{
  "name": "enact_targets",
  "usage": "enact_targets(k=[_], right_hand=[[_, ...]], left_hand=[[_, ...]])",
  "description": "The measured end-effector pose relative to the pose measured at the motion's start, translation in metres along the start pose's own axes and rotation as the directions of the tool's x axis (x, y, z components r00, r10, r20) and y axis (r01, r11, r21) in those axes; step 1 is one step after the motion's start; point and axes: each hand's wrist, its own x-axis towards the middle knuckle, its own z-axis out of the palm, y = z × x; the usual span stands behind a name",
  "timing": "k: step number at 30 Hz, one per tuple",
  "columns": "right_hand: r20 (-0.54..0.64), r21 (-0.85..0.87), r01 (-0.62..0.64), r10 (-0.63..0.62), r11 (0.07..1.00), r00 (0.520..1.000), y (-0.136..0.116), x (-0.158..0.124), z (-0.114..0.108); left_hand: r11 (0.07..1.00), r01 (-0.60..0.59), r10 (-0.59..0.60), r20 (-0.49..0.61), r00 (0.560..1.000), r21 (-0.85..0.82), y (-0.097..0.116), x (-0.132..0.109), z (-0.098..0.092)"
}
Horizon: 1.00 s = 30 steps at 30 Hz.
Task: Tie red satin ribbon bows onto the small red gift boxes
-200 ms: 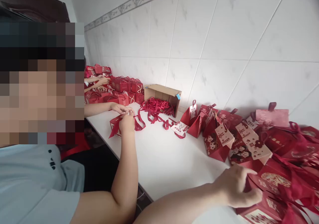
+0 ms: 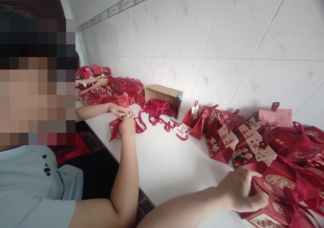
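Observation:
My left hand reaches in from the bottom edge to the heap of red paper gift boxes at the right. Its fingers and thumb pinch the edge of one flat red box lying on the white table. Red ribbons and cream tags lie tangled through the heap. My right hand is out of view.
A person in a pale blue shirt sits close on my left, both hands on a small red box with ribbon. A cardboard carton spilling red ribbons stands by the tiled wall. Farther back, another person's hands work among stacked red boxes.
The view has shifted slightly. My left hand keeps its pinch on the red box, and the neighbour's hands stay on the small box.

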Motion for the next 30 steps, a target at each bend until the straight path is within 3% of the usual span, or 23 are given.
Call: enact_targets(k=[8,16,23,30], right_hand=[[-0.079,0.023,0.064,-0.062,0.998,0.995,0.03,0.015,0.027],[-0.177,0.097,0.162,-0.144,0.982,0.974,0.034,0.005,0.029],[-0.106,0.174,0.123,-0.106,0.977,0.989,0.041,0.009,0.034],[0.078,0.212,-0.063,0.047,0.975,0.996,0.047,0.034,0.053]], left_hand=[[0.999,0.038,-0.039,0.039,0.998,0.012,0.006,0.003,-0.006],[1.0,0.006,-0.006,-0.011,1.0,0.0,0.006,0.0,-0.003],[0.998,0.067,-0.067,0.042,0.997,0.008,-0.003,0.007,0.002],[0.996,0.082,-0.081,0.026,0.996,-0.038,0.007,0.004,-0.004]])
